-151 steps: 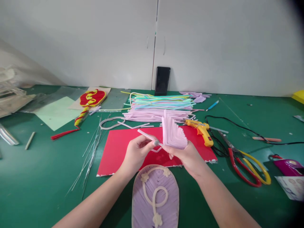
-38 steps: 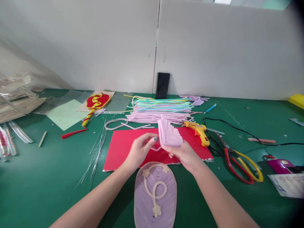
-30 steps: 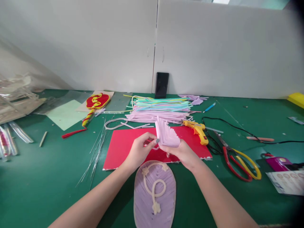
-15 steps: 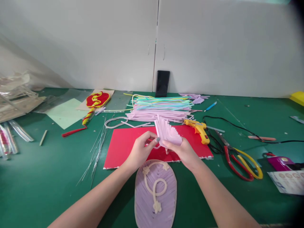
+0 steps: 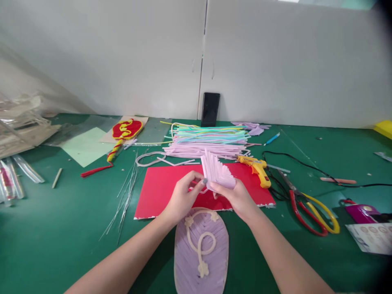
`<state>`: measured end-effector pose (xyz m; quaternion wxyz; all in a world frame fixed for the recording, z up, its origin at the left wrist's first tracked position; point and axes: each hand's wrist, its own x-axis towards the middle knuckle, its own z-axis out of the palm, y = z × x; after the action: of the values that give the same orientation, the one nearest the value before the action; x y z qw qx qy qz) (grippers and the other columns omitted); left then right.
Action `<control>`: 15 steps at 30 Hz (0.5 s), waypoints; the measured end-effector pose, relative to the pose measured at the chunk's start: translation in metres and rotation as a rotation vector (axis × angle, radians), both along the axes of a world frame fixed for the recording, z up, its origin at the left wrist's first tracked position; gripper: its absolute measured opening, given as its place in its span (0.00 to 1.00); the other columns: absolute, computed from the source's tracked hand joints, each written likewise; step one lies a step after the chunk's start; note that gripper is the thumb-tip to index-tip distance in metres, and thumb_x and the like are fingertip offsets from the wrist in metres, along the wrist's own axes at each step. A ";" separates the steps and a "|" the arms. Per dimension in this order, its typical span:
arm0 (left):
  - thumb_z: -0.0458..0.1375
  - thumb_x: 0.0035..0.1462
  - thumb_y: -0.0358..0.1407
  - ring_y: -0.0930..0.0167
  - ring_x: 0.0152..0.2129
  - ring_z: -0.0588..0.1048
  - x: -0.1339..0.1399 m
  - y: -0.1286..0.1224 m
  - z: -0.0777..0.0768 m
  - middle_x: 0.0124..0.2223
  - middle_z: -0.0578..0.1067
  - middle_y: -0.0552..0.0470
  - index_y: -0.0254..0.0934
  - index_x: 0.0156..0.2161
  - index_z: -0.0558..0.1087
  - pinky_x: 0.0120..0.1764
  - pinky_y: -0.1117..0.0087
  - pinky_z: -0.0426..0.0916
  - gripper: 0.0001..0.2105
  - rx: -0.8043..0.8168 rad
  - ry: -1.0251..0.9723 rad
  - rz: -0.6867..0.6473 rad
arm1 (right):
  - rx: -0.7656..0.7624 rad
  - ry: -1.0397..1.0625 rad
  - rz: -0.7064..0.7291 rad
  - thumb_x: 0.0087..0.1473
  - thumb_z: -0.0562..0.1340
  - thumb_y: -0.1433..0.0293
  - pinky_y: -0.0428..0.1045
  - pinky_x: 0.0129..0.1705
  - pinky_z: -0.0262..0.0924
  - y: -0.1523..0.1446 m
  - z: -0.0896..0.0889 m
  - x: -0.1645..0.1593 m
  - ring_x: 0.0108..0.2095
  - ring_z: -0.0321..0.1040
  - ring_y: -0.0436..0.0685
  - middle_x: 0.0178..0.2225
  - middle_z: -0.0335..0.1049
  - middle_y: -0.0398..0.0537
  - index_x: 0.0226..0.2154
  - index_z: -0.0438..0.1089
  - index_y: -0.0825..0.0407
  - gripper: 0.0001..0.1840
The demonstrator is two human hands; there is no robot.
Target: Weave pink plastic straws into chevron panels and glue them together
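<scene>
My right hand grips a pale pink piece of bent pipe cleaners, laid side by side in a V-shaped pattern. The thumb presses on its near side. At the piece's lower left corner, my left hand has its thumb and fingertips pinched together on it; the exact contact is partly hidden. Under both hands lies a red board with a pale bent strip on it. Closer to me rests an oval lilac panel with a cream border, a looped cream stem and small flowers.
Behind the board are a pile of pastel pipe cleaners and an upright phone. A yellow glue gun, its black cable and large scissors lie right. Left are thin wires and a red-yellow fan-shaped ornament.
The whole view has shifted very slightly. Both hands keep the same hold on the pink pipe-cleaner piece.
</scene>
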<state>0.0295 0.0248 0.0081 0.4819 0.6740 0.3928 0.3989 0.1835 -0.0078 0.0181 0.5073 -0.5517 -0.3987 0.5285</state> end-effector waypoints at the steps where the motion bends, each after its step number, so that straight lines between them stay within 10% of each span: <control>1: 0.51 0.57 0.35 0.73 0.29 0.69 0.000 -0.001 0.001 0.31 0.71 0.53 0.36 0.32 0.67 0.34 0.73 0.64 0.06 0.011 0.004 0.000 | -0.001 0.006 0.001 0.38 0.67 0.63 0.48 0.28 0.60 0.000 -0.001 0.000 0.20 0.64 0.51 0.18 0.70 0.43 0.25 0.73 0.55 0.12; 15: 0.51 0.57 0.36 0.74 0.28 0.69 0.001 0.000 0.000 0.32 0.69 0.54 0.36 0.33 0.65 0.33 0.74 0.64 0.06 -0.012 -0.047 0.033 | -0.015 0.026 -0.003 0.38 0.68 0.63 0.48 0.27 0.60 0.000 0.000 -0.001 0.20 0.64 0.51 0.18 0.69 0.43 0.26 0.74 0.56 0.13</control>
<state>0.0303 0.0248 0.0078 0.4883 0.6551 0.3947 0.4203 0.1828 -0.0075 0.0180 0.5091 -0.5491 -0.3873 0.5378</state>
